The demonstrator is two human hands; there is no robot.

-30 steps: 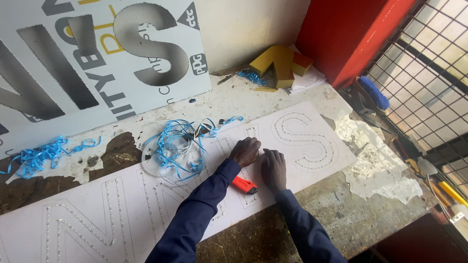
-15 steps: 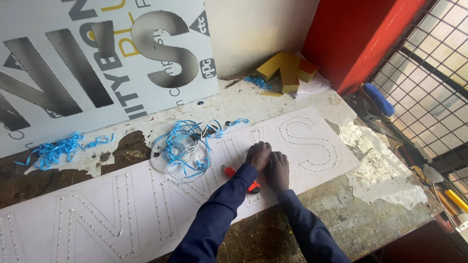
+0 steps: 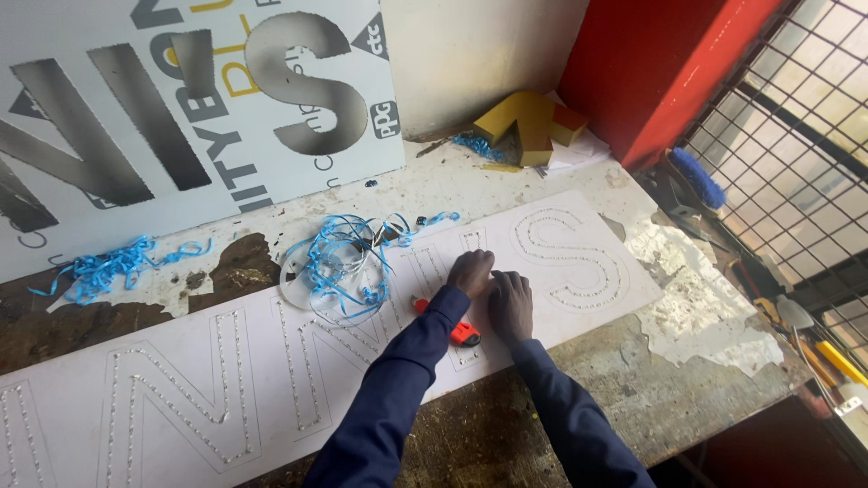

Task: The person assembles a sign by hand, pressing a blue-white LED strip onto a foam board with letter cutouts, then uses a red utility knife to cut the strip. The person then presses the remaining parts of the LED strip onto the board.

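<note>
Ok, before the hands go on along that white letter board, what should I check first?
1. Both hands on the long white perforated sign board: left hand and right hand rest on it, ok.
2. Small red-orange tool within reach: beside the left sleeve, ok.
3. Board flat on the worn workbench: ok.
4. Tangled blue strips with clear coil off the board: overlapping it, not ok.
5. What the fingertips press: cannot tell.

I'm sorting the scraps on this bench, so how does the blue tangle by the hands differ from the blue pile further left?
The blue tangle by the hands lies partly on the white sign panel, looped over a clear ring; the left blue pile lies on the bare worn bench. The tangle is larger and looser; the pile is flatter, stretched out. Both are thin blue strips.
</note>
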